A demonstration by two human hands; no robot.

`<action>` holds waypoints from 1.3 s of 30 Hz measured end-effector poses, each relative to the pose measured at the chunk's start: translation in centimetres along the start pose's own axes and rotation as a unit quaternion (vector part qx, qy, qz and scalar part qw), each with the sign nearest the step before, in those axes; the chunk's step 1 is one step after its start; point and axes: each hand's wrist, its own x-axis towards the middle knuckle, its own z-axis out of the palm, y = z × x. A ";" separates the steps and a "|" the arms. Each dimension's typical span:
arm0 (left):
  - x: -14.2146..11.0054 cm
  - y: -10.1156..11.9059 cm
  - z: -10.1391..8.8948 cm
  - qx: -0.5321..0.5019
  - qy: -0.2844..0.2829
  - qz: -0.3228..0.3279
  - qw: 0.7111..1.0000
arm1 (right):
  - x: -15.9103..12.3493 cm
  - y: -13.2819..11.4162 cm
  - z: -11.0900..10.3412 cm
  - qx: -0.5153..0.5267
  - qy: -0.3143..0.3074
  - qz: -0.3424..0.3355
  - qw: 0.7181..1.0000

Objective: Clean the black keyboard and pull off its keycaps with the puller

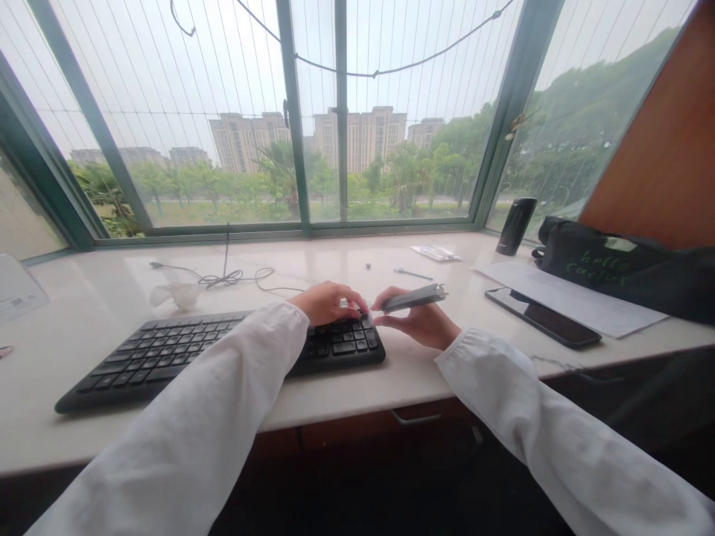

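Note:
A black keyboard (167, 350) lies at a slant along the front of the white desk. Over its far right corner is my left hand (327, 304), fingers curled and pinched together close to the keys. A small white bit shows among those fingers, too small to name. Just off the keyboard's right end, my right hand (421, 324) is closed, with its fingertips near those of the left. A long grey tool (413, 296) lies in the right hand, its far end pointing right; its exact kind is unclear. Something pale at the right fingertips is blurred.
Behind the keyboard are a tangled cable (223, 278) and a crumpled translucent wrapper (182, 296). A thin blue stick (413, 274) and a white packet (436, 253) lie farther back. To the right are a phone (541, 316), paper (603, 305), a black bag (620, 260) and a dark cylinder (516, 225).

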 end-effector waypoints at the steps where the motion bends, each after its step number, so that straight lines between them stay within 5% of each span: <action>1: 0.0 -0.2 0.0 0.000 -0.004 0.004 1.000 | 0.0 0.0 0.0 0.006 0.000 0.001 1.000; 18: 0.9 0.3 0.6 0.032 -0.014 0.006 0.999 | -0.1 -0.6 -0.5 -0.014 0.039 -0.006 0.999; 23: 0.4 0.6 -0.1 0.023 0.046 -0.018 0.999 | 0.6 0.3 -0.6 0.050 0.045 0.016 0.998; 28: -0.4 1.0 -1.4 -0.001 0.147 -0.071 0.987 | 3.1 1.0 -1.6 0.109 -0.041 0.055 0.992; 32: -0.5 1.1 -1.5 0.043 0.137 -0.086 0.986 | 5.4 1.7 -1.7 0.189 -0.130 0.121 0.966; 39: -0.5 1.0 -0.6 0.184 0.117 -0.126 0.968 | 5.6 3.8 -0.2 0.217 -0.139 0.218 0.941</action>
